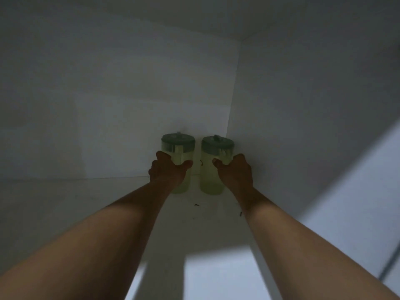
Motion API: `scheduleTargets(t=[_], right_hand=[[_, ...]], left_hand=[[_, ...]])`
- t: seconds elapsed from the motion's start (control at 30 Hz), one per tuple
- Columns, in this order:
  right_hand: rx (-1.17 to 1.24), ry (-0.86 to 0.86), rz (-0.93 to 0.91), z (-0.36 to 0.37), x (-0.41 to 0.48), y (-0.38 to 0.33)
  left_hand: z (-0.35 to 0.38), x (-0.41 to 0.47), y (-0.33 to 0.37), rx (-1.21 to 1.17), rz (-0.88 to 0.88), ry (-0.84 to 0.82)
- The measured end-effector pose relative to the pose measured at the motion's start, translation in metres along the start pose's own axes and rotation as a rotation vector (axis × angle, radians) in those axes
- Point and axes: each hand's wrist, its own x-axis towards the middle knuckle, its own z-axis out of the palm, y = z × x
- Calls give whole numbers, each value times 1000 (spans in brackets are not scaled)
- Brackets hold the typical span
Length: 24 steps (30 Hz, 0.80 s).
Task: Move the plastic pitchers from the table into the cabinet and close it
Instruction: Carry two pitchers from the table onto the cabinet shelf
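Each pitcher, left pitcher [180,158] and right pitcher [213,169], is held closed in one grip, left hand [167,171] and right hand [234,172]. If released carelessly, the near-touching pitchers may be knocked over on the cabinet [121,126] shelf.

One view only, from a wide-angle camera worn on the person's head, looking forward and slightly down into a dim white cabinet [129,105]. It sits close: both bare forearms run in from the lower corners of the frame toward the centre. The cabinet's back corner stands right of centre, its ceiling crosses the top, and its floor fills the lower middle. Straight edges bend near the frame's borders. A brighter strip shows at lower right.
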Motion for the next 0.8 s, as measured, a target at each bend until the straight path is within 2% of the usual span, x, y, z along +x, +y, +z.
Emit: scheduleTargets(t=[0.4, 0.53, 0.8], right_hand=[[-318, -85, -108, -78, -101, -56], [-398, -50, -158, -110, -141, -78], [-486, -47, -281, -152, -225, -127]], left_hand=[[-88, -95, 41, 251, 181, 7], [-123, -135, 56, 299, 263, -7], [-208, -218, 71, 483, 507, 55]])
